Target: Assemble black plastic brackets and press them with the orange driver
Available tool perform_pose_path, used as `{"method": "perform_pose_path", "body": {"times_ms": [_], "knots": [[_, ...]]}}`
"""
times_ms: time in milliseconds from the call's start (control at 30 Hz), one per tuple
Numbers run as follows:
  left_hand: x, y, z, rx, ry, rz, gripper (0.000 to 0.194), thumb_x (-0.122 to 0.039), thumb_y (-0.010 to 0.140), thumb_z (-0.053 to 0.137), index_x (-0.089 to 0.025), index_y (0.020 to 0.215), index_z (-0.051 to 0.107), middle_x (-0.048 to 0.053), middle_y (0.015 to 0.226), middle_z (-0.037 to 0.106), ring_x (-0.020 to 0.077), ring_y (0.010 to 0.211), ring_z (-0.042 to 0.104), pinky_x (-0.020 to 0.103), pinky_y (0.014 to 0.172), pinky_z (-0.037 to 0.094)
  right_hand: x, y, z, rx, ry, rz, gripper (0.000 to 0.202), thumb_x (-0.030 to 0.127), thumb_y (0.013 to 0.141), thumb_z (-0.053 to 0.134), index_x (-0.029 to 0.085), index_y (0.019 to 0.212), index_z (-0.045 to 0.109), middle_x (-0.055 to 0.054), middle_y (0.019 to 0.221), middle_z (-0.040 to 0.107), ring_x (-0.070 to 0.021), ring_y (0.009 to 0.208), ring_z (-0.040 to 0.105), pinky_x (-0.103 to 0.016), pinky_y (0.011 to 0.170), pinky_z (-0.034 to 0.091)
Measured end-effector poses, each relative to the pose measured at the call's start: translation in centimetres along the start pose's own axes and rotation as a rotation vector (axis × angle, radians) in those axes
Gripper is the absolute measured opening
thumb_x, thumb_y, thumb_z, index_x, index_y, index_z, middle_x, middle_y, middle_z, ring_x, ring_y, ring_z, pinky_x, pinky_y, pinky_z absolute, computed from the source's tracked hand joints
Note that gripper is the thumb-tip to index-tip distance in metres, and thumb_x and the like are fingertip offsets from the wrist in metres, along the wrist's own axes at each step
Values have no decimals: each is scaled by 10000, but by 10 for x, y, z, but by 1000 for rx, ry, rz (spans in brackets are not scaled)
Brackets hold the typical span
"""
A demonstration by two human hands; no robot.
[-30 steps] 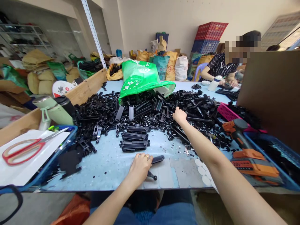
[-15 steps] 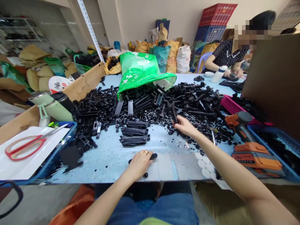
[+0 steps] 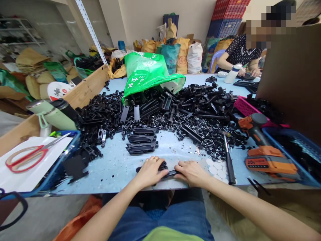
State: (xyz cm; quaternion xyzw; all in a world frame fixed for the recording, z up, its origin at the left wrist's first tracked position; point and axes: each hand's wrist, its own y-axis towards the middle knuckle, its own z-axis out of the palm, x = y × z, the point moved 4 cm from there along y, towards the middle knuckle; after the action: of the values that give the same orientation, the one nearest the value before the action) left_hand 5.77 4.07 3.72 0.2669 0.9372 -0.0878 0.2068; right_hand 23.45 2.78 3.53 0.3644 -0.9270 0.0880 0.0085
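Note:
Near the table's front edge, my left hand is closed over a dark plastic part that shows on both sides of it. Its thumb presses toward a slim black plastic bar. My right hand grips the right end of that bar, fingers bent over it, so the two hands nearly meet. How the pieces join under my fingers is hidden. Just beyond my left hand lie stacked black plastic assemblies. Farther back spreads a large heap of black plastic parts mixed with small metal pins.
A hammer and an orange cordless drill lie at right, beside a blue basket. Red-handled scissors rest on paper at left, near a green flask. A green sack lies on the heap. Another person sits behind.
My right hand has come from the heap toward the front edge, bringing a black plastic bar beside my left hand. The hammer, earlier mostly behind my forearm, is now visible.

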Motion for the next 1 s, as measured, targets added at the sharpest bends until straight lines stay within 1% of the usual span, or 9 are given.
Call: {"method": "perform_pose_path", "body": {"times_ms": [67, 133, 300, 533, 700, 767, 833, 900, 1000], "knots": [[-4, -1, 0, -24, 22, -1, 595, -642, 674, 576, -202, 1067, 506, 76, 992, 551, 275, 960, 501, 390, 835, 390, 3, -1, -4, -36, -28, 25, 358, 496, 927, 294, 211, 920, 511, -30, 866, 578, -166, 705, 564, -266, 588, 300], [-6, -3, 0, -55, 34, 1, 698, -669, 560, 650, -190, 1042, 493, 78, 971, 558, 284, 933, 512, 393, 822, 392, 8, -3, -10, -76, -63, 35, 342, 485, 928, 303, 212, 917, 509, -31, 872, 571, -179, 733, 561, -278, 604, 308], [-2, -11, 1, -120, -24, 14, 583, -578, 658, 631, -208, 1071, 449, 66, 1000, 574, 261, 938, 542, 346, 745, 411, 19, -4, -26, -137, -118, 53, 297, 448, 934, 316, 223, 938, 509, -36, 879, 570, -192, 771, 543, -301, 633, 305], [2, -16, 3, -202, -46, 67, 405, -509, 743, 583, -193, 978, 491, 56, 901, 598, 233, 876, 576, 322, 709, 424, 24, 3, -43, -131, -101, 18, 283, 438, 925, 360, 209, 916, 526, -56, 843, 569, -177, 764, 523, -301, 644, 301], [-2, -11, 5, -125, -16, 36, 448, -563, 712, 588, -188, 945, 510, 57, 866, 597, 237, 837, 575, 329, 702, 435, 8, 2, -28, -115, -18, -15, 333, 460, 927, 337, 195, 891, 535, -52, 848, 573, -174, 767, 522, -286, 630, 319], [-10, 5, 2, -91, -6, 82, 512, -600, 707, 576, -180, 993, 510, 78, 937, 591, 258, 919, 552, 362, 780, 432, -4, -2, -14, -114, 53, -21, 373, 489, 921, 325, 186, 889, 540, -50, 849, 572, -176, 779, 522, -276, 627, 335], [-20, 36, -2, -106, -38, 121, 474, -538, 782, 525, -175, 1084, 496, 103, 1057, 567, 273, 1051, 493, 403, 892, 384, -14, -7, -2, -135, 118, 1, 390, 503, 914, 330, 180, 904, 549, -54, 861, 569, -180, 805, 519, -274, 649, 358], [-25, 77, -4, -127, -132, 88, 334, -348, 865, 459, -173, 1149, 483, 111, 1117, 550, 262, 1105, 462, 418, 942, 345, -21, -14, 6, -154, 163, 37, 388, 502, 906, 351, 176, 921, 561, -62, 871, 567, -186, 828, 518, -282, 682, 377], [-29, 137, 0, -132, -227, 46, 231, -134, 798, 505, -138, 1019, 572, 124, 1035, 585, 262, 1030, 514, 397, 906, 379, -25, -24, 9, -155, 229, 71, 363, 488, 898, 390, 180, 942, 576, -64, 870, 574, -189, 840, 526, -294, 728, 398]]}}
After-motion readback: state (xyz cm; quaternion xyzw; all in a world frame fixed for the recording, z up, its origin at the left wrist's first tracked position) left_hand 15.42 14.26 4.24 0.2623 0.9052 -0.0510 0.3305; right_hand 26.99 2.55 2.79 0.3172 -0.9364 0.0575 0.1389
